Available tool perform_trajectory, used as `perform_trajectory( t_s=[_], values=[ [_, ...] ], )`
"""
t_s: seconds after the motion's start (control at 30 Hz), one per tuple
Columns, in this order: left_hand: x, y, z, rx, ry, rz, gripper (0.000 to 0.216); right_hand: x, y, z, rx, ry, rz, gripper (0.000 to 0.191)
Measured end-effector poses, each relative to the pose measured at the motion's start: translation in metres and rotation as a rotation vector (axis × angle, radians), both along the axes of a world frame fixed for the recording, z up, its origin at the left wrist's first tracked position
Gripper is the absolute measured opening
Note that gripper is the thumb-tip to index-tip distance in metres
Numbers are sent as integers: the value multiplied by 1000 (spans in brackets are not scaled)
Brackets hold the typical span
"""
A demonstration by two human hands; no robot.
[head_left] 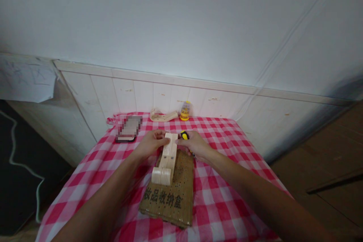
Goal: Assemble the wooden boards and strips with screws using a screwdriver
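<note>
Both hands (151, 143) grip wooden piece (166, 159) (jar (185, 111) behind).

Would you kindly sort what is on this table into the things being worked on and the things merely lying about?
In hand:
- pale wooden piece, gripped by left hand
- yellow-and-black screwdriver, in right hand
- brown printed boards under the piece

Lying about:
- curved wooden part by the wall
- yellow bit holder
- dark flat device
</note>
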State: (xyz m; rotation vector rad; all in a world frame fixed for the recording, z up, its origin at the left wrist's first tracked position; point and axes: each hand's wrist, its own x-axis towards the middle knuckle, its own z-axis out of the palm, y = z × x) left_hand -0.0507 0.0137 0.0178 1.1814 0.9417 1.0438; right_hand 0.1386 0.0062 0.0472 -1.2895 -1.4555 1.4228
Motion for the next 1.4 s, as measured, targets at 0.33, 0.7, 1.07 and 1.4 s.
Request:
perform_trajectory(
  t_s=[0.33,0.7,1.07,1.4],
  values=[
    [-1,2,-3,-26,-44,4,29,-2,-2,-1,26,-8,-2,14],
    [-4,0,15,46,-193,238,35,-2,-18,30,488,-339,-93,8],
    [-3,-11,34,203,-86,391,35,9,-89,21,520,-323,247,14],
    [0,-14,36,249,-196,370,33,4,-103,11,673,-369,278,5]
  ],
)
